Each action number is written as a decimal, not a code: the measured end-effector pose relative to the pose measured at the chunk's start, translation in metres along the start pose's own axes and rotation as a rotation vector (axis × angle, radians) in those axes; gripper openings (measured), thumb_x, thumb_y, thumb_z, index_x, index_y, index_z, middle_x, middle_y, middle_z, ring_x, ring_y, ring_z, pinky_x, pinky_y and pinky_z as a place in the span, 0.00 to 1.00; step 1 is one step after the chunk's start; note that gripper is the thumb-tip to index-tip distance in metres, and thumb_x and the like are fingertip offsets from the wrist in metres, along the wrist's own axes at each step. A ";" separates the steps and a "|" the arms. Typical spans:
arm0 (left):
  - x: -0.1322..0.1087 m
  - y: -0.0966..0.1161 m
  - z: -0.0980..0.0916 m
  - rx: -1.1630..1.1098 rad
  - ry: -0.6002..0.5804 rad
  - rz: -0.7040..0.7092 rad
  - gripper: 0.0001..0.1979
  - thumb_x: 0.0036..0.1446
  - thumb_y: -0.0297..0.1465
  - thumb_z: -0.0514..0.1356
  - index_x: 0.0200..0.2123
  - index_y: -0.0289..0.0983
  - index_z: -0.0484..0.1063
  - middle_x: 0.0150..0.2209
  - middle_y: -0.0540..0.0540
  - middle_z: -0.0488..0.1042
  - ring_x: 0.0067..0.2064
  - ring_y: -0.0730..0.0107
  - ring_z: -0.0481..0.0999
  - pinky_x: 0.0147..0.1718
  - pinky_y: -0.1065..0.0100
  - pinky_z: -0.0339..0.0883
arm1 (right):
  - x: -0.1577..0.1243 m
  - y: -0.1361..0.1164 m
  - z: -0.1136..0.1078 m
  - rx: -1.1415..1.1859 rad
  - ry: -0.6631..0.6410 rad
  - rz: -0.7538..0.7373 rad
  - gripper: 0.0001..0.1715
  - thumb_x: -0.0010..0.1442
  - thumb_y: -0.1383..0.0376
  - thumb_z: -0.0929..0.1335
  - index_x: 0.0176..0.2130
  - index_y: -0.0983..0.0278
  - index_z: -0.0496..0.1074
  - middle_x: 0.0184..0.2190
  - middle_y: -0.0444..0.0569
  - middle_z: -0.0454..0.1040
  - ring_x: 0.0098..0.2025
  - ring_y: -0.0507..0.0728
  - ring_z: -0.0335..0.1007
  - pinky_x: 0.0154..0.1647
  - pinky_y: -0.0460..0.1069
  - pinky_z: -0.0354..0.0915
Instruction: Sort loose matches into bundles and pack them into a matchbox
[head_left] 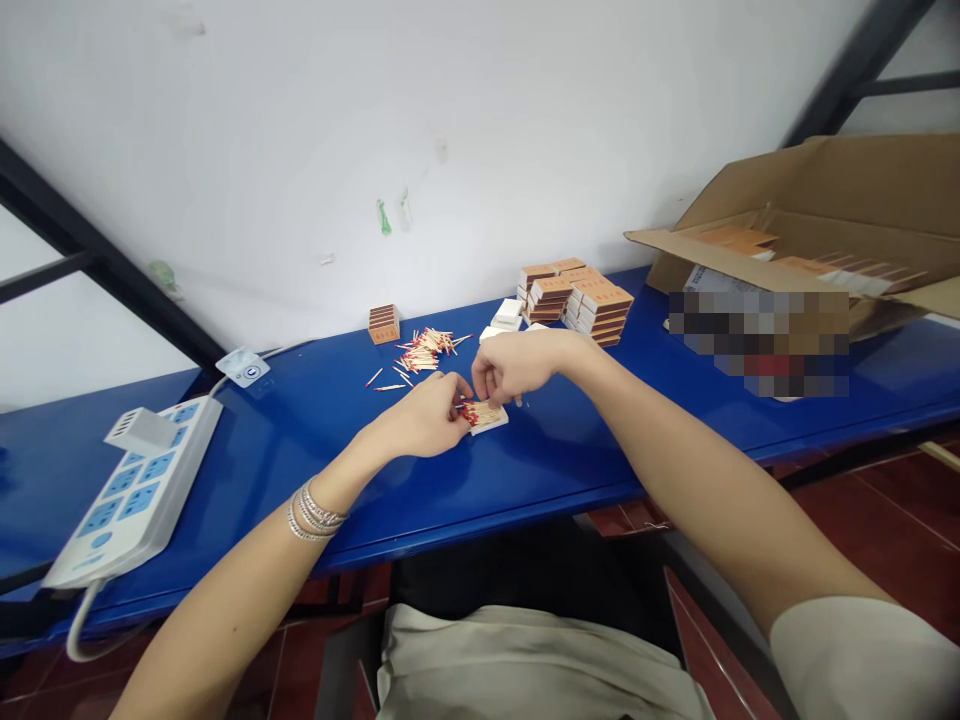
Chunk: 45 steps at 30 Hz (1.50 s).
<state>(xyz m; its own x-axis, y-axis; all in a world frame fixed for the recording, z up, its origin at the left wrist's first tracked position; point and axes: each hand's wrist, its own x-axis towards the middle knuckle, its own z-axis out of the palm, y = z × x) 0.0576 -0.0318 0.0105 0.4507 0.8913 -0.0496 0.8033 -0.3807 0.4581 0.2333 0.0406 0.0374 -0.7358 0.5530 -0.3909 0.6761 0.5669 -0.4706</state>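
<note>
A small white matchbox tray (489,417) with red-tipped matches in it lies on the blue table (300,430). My left hand (421,415) is curled at the tray's left end, fingers pinched on the matches. My right hand (517,366) hovers just above the tray, fingers pinched together over the match heads. A loose pile of matches (424,350) lies just beyond the hands. Several silver bangles circle my left wrist.
Stacks of brown matchboxes (581,298) and white inner trays (508,314) stand at the back by the wall, with a single small stack (384,324) further left. An open cardboard box (810,240) sits at right. A white and blue power strip (135,490) lies at left.
</note>
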 end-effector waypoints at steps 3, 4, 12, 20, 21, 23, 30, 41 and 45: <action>0.000 -0.003 -0.005 -0.045 -0.007 -0.012 0.09 0.51 0.26 0.56 0.38 0.36 0.66 0.29 0.48 0.73 0.29 0.68 0.73 0.27 0.67 0.63 | -0.002 -0.005 0.000 -0.078 0.062 -0.026 0.32 0.40 0.49 0.76 0.41 0.64 0.74 0.36 0.48 0.79 0.33 0.55 0.74 0.30 0.47 0.62; -0.001 -0.005 -0.007 -0.057 -0.019 -0.020 0.10 0.51 0.27 0.57 0.39 0.36 0.67 0.29 0.48 0.74 0.29 0.68 0.73 0.27 0.68 0.63 | -0.002 -0.006 0.000 -0.101 0.073 -0.027 0.35 0.38 0.48 0.76 0.42 0.64 0.73 0.37 0.48 0.78 0.33 0.55 0.73 0.29 0.47 0.62; -0.001 -0.016 -0.019 -0.227 -0.212 -0.147 0.27 0.43 0.37 0.69 0.45 0.35 0.65 0.28 0.50 0.74 0.25 0.69 0.74 0.24 0.68 0.65 | 0.003 -0.006 0.005 -0.065 -0.077 0.130 0.49 0.30 0.45 0.79 0.47 0.64 0.68 0.36 0.49 0.77 0.29 0.56 0.74 0.28 0.47 0.63; 0.011 -0.016 0.002 -0.478 -0.137 -0.109 0.16 0.50 0.25 0.65 0.40 0.36 0.62 0.26 0.52 0.72 0.25 0.71 0.75 0.25 0.67 0.71 | 0.009 -0.003 0.006 -0.064 -0.080 0.091 0.43 0.30 0.46 0.79 0.41 0.65 0.69 0.34 0.47 0.77 0.29 0.55 0.74 0.29 0.47 0.64; 0.011 -0.017 0.004 -0.493 -0.130 -0.104 0.16 0.51 0.25 0.65 0.39 0.36 0.62 0.26 0.52 0.72 0.25 0.71 0.75 0.25 0.67 0.71 | 0.010 -0.002 0.007 -0.071 -0.074 0.082 0.42 0.30 0.46 0.79 0.40 0.65 0.69 0.33 0.47 0.77 0.29 0.55 0.74 0.29 0.47 0.64; 0.012 -0.019 0.005 -0.495 -0.122 -0.086 0.16 0.50 0.27 0.66 0.40 0.35 0.62 0.26 0.52 0.71 0.25 0.71 0.75 0.25 0.67 0.71 | 0.012 0.000 0.006 -0.079 -0.066 0.070 0.42 0.30 0.46 0.79 0.40 0.65 0.69 0.33 0.47 0.76 0.29 0.55 0.73 0.28 0.47 0.64; 0.010 -0.022 -0.004 -0.488 -0.128 -0.084 0.22 0.44 0.27 0.70 0.40 0.35 0.64 0.26 0.54 0.70 0.24 0.74 0.74 0.24 0.70 0.70 | 0.007 0.002 0.001 -0.059 -0.027 0.075 0.42 0.31 0.47 0.79 0.42 0.65 0.70 0.36 0.48 0.76 0.29 0.55 0.73 0.29 0.48 0.65; 0.013 -0.025 -0.005 -0.527 -0.121 -0.080 0.11 0.51 0.26 0.65 0.37 0.32 0.67 0.29 0.45 0.77 0.27 0.71 0.77 0.29 0.67 0.73 | 0.007 0.003 0.002 0.080 0.029 0.048 0.30 0.44 0.53 0.76 0.42 0.67 0.71 0.33 0.50 0.78 0.31 0.55 0.75 0.31 0.48 0.69; 0.013 -0.022 -0.006 -0.483 -0.070 -0.123 0.06 0.60 0.31 0.58 0.33 0.33 0.67 0.25 0.46 0.75 0.24 0.72 0.75 0.24 0.69 0.71 | 0.007 0.003 0.001 0.073 0.024 0.035 0.24 0.47 0.55 0.74 0.39 0.67 0.72 0.32 0.50 0.77 0.30 0.55 0.74 0.30 0.47 0.69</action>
<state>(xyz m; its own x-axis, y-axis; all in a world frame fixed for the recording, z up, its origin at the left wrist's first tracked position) 0.0434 -0.0098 0.0054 0.4026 0.8973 -0.1809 0.5878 -0.1020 0.8025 0.2301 0.0459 0.0321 -0.7104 0.5862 -0.3895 0.6959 0.5018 -0.5138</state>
